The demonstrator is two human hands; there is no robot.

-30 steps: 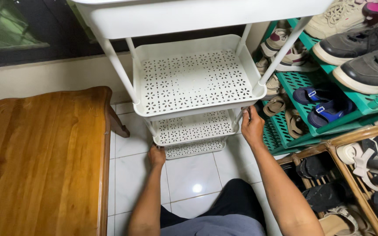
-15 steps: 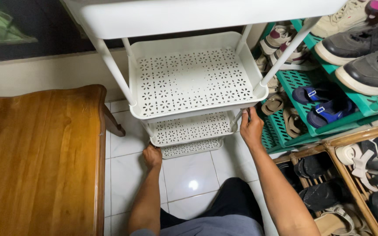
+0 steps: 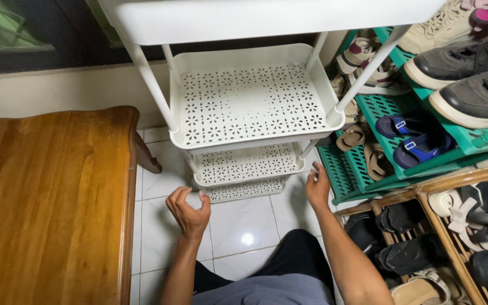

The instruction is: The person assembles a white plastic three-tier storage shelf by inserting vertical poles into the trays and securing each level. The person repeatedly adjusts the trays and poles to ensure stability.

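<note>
1. The left hand (image 3: 189, 210) hovered over the white tiled floor (image 3: 238, 226), fingers curled loosely inward and holding nothing
2. Just ahead of that hand, and apart from it, stood the white plastic tiered rack with flower-pattern perforated trays (image 3: 249, 107); its lowest tray (image 3: 247, 191) lay nearest the curled fingers
3. The right hand (image 3: 316, 185) was open, fingers spread and gripping nothing, near the rack's front right leg (image 3: 307, 149) but not touching it
4. To the right of the right hand sat a green plastic shoe shelf (image 3: 391, 107), with blue strapped sandals (image 3: 410, 141) and tan sandals (image 3: 368, 152) on its slatted tiers
5. Higher on that shelf, up and to the right of the right hand, rested dark grey sneakers (image 3: 470, 73) and a beige laced sneaker (image 3: 436, 22)
6. Behind and to the right of the right forearm stood a brown rattan shoe rack (image 3: 425, 195) holding black and white sandals
7. To the left of the left hand was a brown polished wooden bench (image 3: 52, 203), well apart from the fingers
</note>
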